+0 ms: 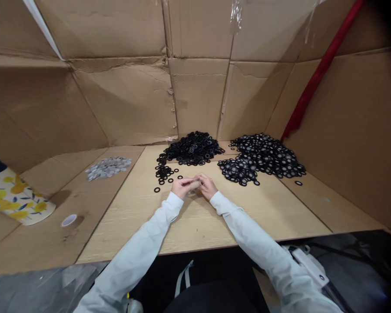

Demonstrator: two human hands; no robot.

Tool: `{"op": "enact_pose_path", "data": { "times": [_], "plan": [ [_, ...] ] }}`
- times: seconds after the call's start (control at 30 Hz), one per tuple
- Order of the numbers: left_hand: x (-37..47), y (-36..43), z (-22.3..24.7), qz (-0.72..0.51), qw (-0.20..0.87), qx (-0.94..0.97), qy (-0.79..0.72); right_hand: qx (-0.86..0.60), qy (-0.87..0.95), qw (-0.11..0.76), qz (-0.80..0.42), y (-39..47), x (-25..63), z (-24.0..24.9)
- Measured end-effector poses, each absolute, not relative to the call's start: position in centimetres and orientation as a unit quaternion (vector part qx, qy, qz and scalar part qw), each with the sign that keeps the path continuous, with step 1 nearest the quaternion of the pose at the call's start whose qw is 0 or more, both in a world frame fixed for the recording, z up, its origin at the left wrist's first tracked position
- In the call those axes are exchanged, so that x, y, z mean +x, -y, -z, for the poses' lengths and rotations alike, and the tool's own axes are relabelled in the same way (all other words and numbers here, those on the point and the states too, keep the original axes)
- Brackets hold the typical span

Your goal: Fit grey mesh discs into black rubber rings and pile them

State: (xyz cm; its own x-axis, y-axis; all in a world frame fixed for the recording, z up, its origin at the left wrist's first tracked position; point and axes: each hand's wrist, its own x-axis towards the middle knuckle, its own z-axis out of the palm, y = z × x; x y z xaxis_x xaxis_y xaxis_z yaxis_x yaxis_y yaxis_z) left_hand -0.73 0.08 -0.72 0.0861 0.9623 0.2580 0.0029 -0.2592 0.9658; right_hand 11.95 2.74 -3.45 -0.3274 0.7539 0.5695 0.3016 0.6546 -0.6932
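Note:
My left hand [180,187] and my right hand [207,187] meet over the middle of the board, fingertips pinched together. Whatever lies between the fingers is too small and blurred to name. Just beneath them a few pale grey pieces [191,192] show faintly on the wood. Beyond my hands rises a heap of plain black rings [195,148], with loose ones [163,173] trailing off to the left. On the right spreads a heap of black rings with grey centres [263,156]. A pile of flat grey discs [109,168] lies on the left.
Cardboard walls [124,95] enclose the back and sides of the wooden board [133,226]. At far left stands a flower-patterned container [22,198], near a small white lid-like round [69,220]. A red strip [319,78] hangs down the right wall.

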Motion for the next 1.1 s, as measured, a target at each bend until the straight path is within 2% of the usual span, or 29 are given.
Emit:
{"op": "enact_pose_path", "data": {
  "times": [0.3, 0.77, 1.1],
  "plan": [
    [-0.5, 0.2, 0.6, -0.557, 0.435, 0.571, -0.417, -0.341, 0.785, 0.458, -0.24, -2.5, 11.9, 3.2],
    [0.3, 2.8, -0.7, -0.579, 0.235, 0.683, -0.378, -0.284, 0.803, 0.458, -0.255, -2.1, 11.9, 3.3],
    [0.4, 3.4, -1.2, -0.567, 0.201, 0.705, -0.375, -0.299, 0.806, 0.439, -0.261, -2.1, 11.9, 3.6]
  ]
}}
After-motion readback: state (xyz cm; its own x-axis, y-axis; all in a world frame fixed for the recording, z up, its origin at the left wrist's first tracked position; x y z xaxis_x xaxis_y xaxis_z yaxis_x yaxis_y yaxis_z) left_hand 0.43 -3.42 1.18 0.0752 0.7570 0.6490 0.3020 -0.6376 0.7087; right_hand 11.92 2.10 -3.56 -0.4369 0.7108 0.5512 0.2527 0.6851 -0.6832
